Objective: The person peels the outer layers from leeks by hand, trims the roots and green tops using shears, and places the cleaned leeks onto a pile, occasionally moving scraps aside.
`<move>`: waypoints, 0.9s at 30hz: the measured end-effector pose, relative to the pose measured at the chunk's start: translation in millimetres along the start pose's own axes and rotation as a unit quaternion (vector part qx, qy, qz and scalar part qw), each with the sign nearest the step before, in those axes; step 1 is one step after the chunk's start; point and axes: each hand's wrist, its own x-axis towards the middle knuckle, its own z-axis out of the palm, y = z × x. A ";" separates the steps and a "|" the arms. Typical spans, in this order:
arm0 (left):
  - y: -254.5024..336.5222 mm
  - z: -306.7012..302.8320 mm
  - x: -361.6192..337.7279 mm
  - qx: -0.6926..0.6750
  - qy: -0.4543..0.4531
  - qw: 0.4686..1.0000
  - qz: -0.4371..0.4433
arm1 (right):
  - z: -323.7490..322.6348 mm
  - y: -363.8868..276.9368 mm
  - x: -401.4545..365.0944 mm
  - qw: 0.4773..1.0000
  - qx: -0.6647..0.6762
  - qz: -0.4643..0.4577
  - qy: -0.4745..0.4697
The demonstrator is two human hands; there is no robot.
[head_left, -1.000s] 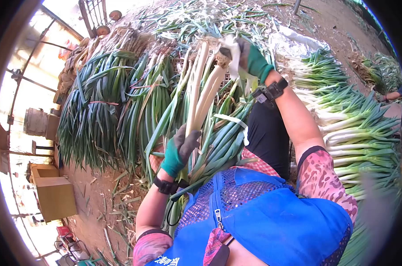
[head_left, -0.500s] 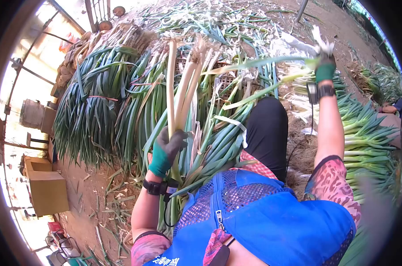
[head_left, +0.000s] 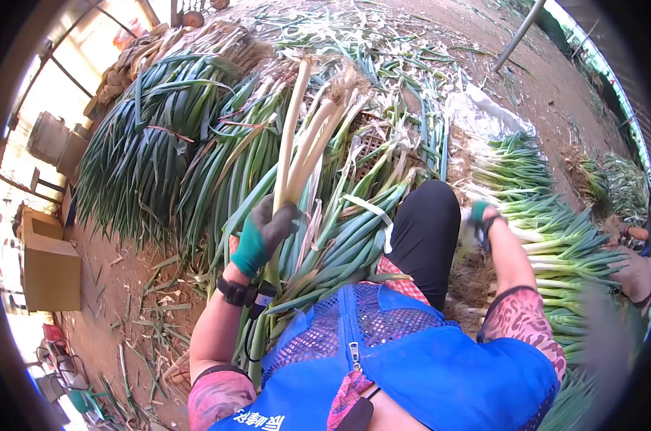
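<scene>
My left hand (head_left: 264,233), in a green and grey glove, is closed round several thick leek stalks (head_left: 315,136) that stand upright with their roots up. Untrimmed leeks (head_left: 340,251) with long green leaves lie beside it, against my lap. My right hand (head_left: 481,215), in a matching glove, is lowered by my dark-trousered knee (head_left: 430,215), at the root side of a row of cleaned leeks (head_left: 548,251). Its fingers are blurred, and I cannot make out whether they hold anything.
Tied leek bundles (head_left: 142,136) are piled at the left. Stripped leaves (head_left: 347,29) litter the ground ahead, near a white sheet (head_left: 483,111). A cardboard box (head_left: 51,269) stands at far left, a metal pole (head_left: 519,36) at upper right. Another person's arm (head_left: 634,232) shows at the right edge.
My right hand has come down and back toward my knee from the upper right, and the leaves stretched before it are gone from there. My left hand still grips the stalks. The view has shifted slightly.
</scene>
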 end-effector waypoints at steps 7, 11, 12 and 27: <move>11.2 0.6 -15.7 0.015 0.046 0.997 0.057 | -366.9 -178.4 0.5 0.517 0.618 -0.554 0.208; 24.0 -12.8 -18.4 0.021 0.053 0.995 0.078 | -297.4 -320.0 -30.1 0.582 0.523 -0.619 -0.059; 25.6 -15.8 -16.1 0.018 0.051 0.995 0.088 | -266.7 -349.7 -32.2 0.537 0.548 -0.628 -0.132; 71.8 -41.8 3.5 0.095 -0.005 0.990 0.103 | -270.9 -401.5 -109.6 0.559 0.283 -0.725 0.285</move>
